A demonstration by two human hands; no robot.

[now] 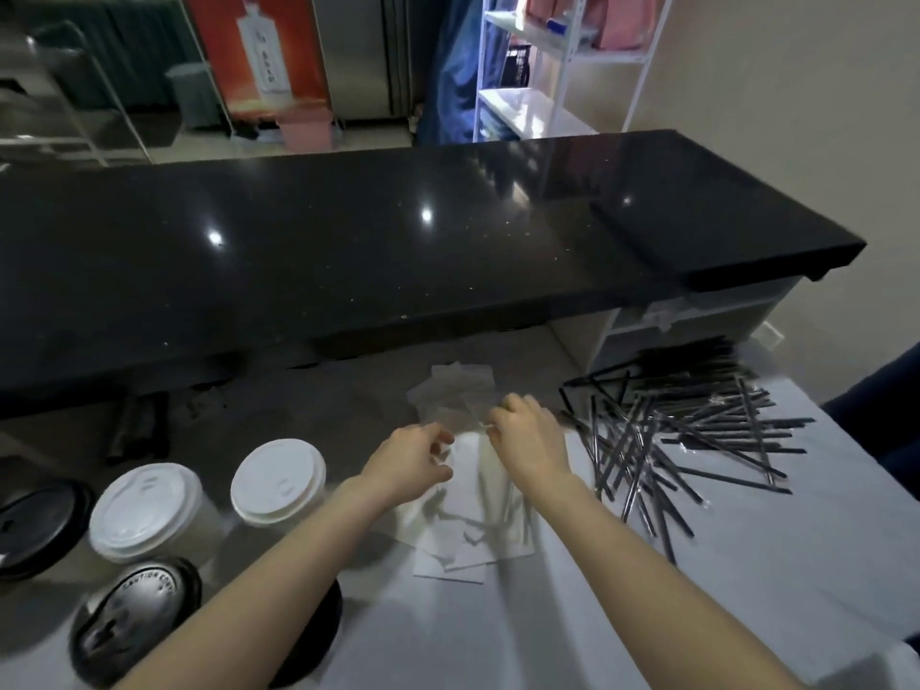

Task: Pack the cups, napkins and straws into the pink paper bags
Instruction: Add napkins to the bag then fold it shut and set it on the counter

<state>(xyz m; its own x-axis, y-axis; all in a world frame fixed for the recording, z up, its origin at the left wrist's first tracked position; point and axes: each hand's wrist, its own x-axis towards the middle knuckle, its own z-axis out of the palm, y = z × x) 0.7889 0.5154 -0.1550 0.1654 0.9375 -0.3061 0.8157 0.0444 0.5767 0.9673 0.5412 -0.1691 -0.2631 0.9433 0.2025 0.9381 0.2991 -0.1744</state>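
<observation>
A loose pile of white napkins (463,530) lies on the grey table in front of me. My left hand (413,465) and my right hand (530,440) hover over its far edge, close together, fingers curled. Each pinches the edge of a thin white napkin (468,443) between them. More napkins (455,390) lie just beyond the hands. A heap of black straws (697,435) in clear wrappers spreads out to the right. Two cups with white lids (149,510) (279,478) stand to the left, and two cups with black lids (35,525) (127,625) are nearer the left edge.
A long black counter (398,241) runs across behind the table. Behind it a white shelf (562,57) holds pink items (622,19). A dark blue shape (876,405) sits at the right edge.
</observation>
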